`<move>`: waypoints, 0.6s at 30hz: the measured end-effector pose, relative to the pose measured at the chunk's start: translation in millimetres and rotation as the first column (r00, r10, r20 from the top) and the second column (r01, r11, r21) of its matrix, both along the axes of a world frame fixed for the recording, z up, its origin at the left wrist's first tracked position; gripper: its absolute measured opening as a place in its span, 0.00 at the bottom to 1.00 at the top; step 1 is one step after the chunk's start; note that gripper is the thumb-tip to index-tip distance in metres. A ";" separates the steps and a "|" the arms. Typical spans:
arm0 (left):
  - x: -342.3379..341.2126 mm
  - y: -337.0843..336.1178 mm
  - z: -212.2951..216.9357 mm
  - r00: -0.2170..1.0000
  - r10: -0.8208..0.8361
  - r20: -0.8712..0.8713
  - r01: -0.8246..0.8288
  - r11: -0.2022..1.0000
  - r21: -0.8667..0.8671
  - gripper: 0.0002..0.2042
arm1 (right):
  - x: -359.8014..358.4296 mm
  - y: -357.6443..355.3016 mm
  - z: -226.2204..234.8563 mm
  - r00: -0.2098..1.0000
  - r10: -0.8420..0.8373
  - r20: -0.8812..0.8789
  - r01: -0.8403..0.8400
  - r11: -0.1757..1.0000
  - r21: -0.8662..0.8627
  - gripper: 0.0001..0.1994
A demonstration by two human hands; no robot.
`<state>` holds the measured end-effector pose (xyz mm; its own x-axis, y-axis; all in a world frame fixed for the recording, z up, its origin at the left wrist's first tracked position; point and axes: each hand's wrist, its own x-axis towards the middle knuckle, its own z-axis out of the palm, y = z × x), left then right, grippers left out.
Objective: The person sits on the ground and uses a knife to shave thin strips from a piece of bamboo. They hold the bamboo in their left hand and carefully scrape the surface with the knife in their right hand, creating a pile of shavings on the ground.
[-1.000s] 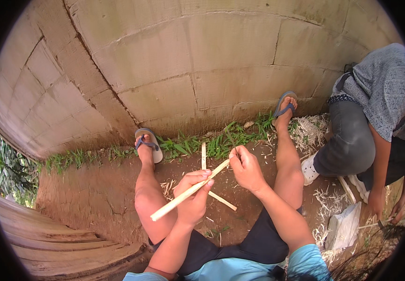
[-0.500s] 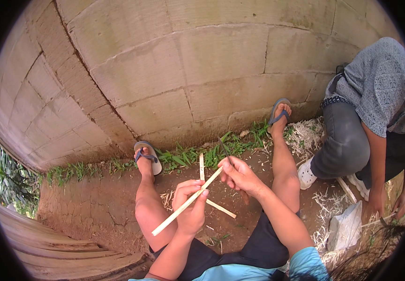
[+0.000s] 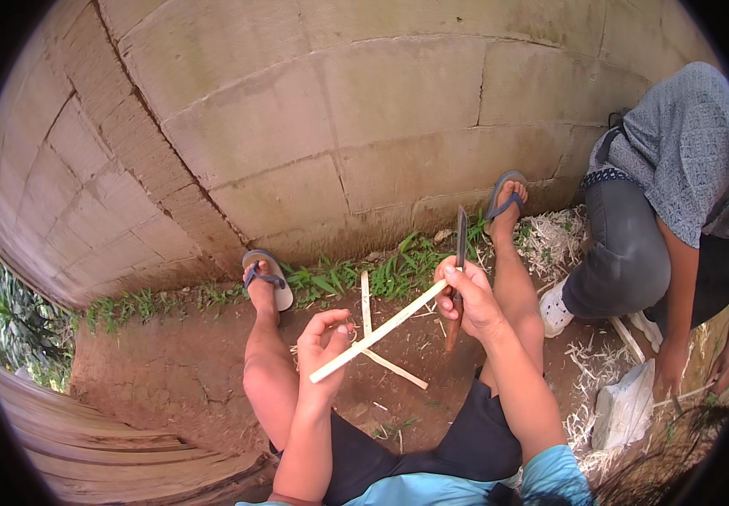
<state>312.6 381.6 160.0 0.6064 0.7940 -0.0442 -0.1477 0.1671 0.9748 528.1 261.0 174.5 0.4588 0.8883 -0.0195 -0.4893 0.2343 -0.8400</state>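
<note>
Two loose strips (image 3: 396, 368) lie beneath the held strip (image 3: 390, 325), whose far end the right hand (image 3: 474, 304) grips together with a knife (image 3: 461, 244); whether the left hand (image 3: 321, 344) grips, I cannot tell.

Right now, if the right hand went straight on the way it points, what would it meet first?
Going forward and slightly left, the right hand would cross the green grass first in the picture; it seems raised above it, so the block wall may be the first contact, though depth is unclear.
</note>
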 end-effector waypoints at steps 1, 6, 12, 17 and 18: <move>-1.8 1.8 -2.5 0.998 -0.041 -0.039 0.046 0.992 0.116 0.11 | 1.3 -1.0 -0.3 0.999 0.025 -0.025 -0.023 0.997 0.073 0.07; 4.0 -16.5 10.2 0.927 -0.373 0.024 0.368 0.899 -0.236 0.13 | 12.0 -3.0 -7.8 0.999 -0.044 -0.012 0.046 0.978 0.205 0.08; 12.5 -37.4 13.4 0.717 -0.697 -0.009 0.671 0.693 -0.263 0.23 | -2.4 4.3 -5.4 0.984 -0.045 0.171 0.054 0.997 -0.052 0.13; 5.6 -25.4 8.9 0.766 -0.631 0.125 0.629 0.693 -0.352 0.19 | -18.0 12.2 -11.5 0.882 -0.126 0.454 0.167 0.985 -0.052 0.21; 5.1 -23.3 7.8 0.788 -0.601 0.137 0.605 0.712 -0.357 0.18 | -19.0 14.5 -16.3 0.867 -0.151 0.475 0.186 0.982 -0.027 0.23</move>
<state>317.7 358.3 167.9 0.9528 0.1846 -0.2410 0.0985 0.5628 0.8207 509.0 275.5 158.2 0.5723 0.8008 0.1764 0.0074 0.2101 -0.9777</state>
